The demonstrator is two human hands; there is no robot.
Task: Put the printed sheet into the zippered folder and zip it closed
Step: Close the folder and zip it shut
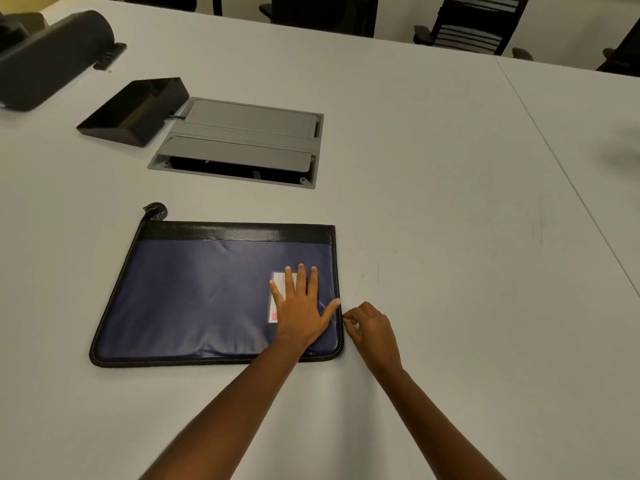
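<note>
A dark blue zippered folder (194, 292) with black trim lies flat on the white table, a small label pocket near its right side. My left hand (303, 306) rests flat on the folder's right part, fingers spread, partly covering the label. My right hand (372, 332) sits just off the folder's right edge with its fingers pinched at the zipper line; the zipper pull (344, 318) is mostly hidden between the fingertips. No printed sheet is in view.
A grey cable box (242, 140) is set into the table (450, 202) beyond the folder, its near flap ajar. A black wedge-shaped device (135, 109) and a black padded object (52, 57) lie at the far left. Office chairs (474, 22) stand behind the table.
</note>
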